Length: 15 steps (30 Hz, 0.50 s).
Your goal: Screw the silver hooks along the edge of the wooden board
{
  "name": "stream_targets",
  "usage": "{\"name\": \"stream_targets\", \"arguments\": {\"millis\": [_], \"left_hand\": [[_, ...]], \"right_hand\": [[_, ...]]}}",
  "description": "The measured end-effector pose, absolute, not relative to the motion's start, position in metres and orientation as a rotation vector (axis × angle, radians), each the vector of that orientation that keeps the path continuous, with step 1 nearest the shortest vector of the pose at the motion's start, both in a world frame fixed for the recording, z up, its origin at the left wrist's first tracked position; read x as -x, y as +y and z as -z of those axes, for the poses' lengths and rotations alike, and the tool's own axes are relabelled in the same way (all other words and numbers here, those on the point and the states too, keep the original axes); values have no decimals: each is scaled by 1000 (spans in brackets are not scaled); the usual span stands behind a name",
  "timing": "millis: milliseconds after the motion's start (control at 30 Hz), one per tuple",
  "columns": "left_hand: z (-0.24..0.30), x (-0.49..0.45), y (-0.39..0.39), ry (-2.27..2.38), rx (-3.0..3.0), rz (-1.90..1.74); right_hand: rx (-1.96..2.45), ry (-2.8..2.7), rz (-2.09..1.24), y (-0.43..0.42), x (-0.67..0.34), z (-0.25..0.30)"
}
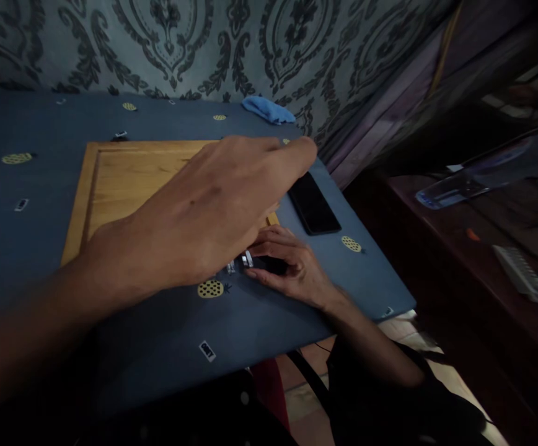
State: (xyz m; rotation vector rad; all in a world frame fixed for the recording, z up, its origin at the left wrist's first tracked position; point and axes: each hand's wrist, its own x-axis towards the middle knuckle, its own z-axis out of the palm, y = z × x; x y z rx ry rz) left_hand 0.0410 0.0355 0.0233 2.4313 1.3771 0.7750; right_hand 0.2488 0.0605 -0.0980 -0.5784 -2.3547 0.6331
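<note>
My left hand (pixel 213 201) is raised close to the camera, its back toward me, covering much of the wooden board (pixel 127 179). Its fingers curl down and away, and whatever they hold is hidden behind the hand. Lower and to the right, my right hand (pixel 294 266) is closed at the board's near right corner. Between its thumb and fingers is a small dark thing with a shiny metal part (pixel 247 259); its kind is not clear. The left hand's edge partly hides the spot where the two hands come near each other.
A black phone (pixel 314 204) lies right of the board on the blue pineapple-print tablecloth (pixel 157 347). A blue cloth (pixel 268 110) rests at the back by the patterned wall. Off to the right, a clear plastic bottle (pixel 455 189) lies on a dark reddish surface.
</note>
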Motion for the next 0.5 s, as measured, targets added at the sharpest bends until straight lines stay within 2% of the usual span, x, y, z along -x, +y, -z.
{"name": "stream_targets", "arguments": {"millis": [233,433,500], "left_hand": [[-49,-29,31,1517,-2152,-1019],[-59,-7,26,1544,-2164,-1100],[-58,7,24,1537,-1980,-1269]], "right_hand": [[594,-2264,-759,60,-249,98],[759,-2145,-828,57,-250,93],[784,-2076,-798,57,-250,92]]}}
